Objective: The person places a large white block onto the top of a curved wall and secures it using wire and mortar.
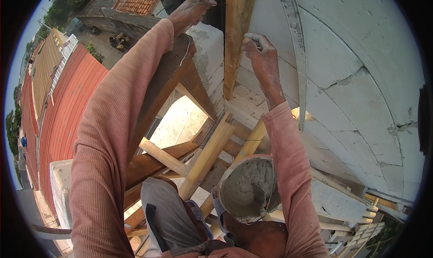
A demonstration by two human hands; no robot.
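Note:
My left hand (pixel 191 13) is raised at the upper middle, left of an upright wooden plank (pixel 237 37). Its thumb and fingers are pinched together; anything between them is too fine to make out. Across the plank, my right hand (pixel 264 61) is up beside the pale block wall, fingers curled and thumb close to the forefinger. What it holds, if anything, does not show. Both hands have whitish dust on them. A thin pale string (pixel 186 50) hangs below my left wrist, over a dark board. Between my right forearm and my knees sits a bucket of grey mortar (pixel 243 185).
The block wall (pixel 333 64) fills the right side, with a long, narrow metal strip (pixel 295 46) against it. Below are bamboo and timber scaffold poles (pixel 205 156) with gaps between them. Red metal roofs (pixel 72 122) lie far below at left. A white block (pixel 61 190) stands beside my left arm.

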